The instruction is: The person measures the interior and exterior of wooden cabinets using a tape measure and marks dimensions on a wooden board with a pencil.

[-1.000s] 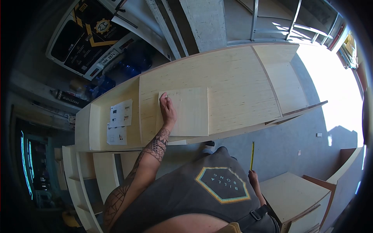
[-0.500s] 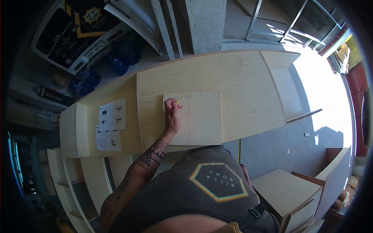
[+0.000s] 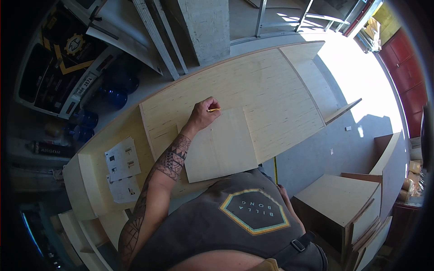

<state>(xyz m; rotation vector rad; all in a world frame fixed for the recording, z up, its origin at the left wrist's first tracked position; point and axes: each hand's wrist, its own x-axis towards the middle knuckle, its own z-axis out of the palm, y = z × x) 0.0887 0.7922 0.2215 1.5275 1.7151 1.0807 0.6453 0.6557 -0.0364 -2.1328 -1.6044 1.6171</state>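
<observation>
A short yellow pencil (image 3: pixel 214 109) is pinched in the closed fingers of my left hand (image 3: pixel 205 114). That hand is over the far edge of a pale square board (image 3: pixel 222 147), and the pencil's tip is close to that edge. The board lies on a large plywood cabinet piece (image 3: pixel 262 86) in front of me. At my right side only part of my right hand (image 3: pixel 284 192) shows past my shirt, its fingers hidden. A yellow strip like a tape-measure blade (image 3: pixel 275 170) runs up from beside it; whether the hand holds it I cannot make out.
Printed sheets (image 3: pixel 123 158) lie in the cabinet's left compartment. Plywood boxes (image 3: pixel 337 196) and panels stand on the floor at right, shelving (image 3: pixel 74 230) at lower left. Blue water jugs (image 3: pixel 113 97) and a van (image 3: pixel 58 67) are beyond the cabinet, near a concrete pillar (image 3: pixel 205 31).
My left hand has moved along the board's far edge to the right, the pencil now lying more sideways. My view has turned, so the cabinet appears more tilted.
</observation>
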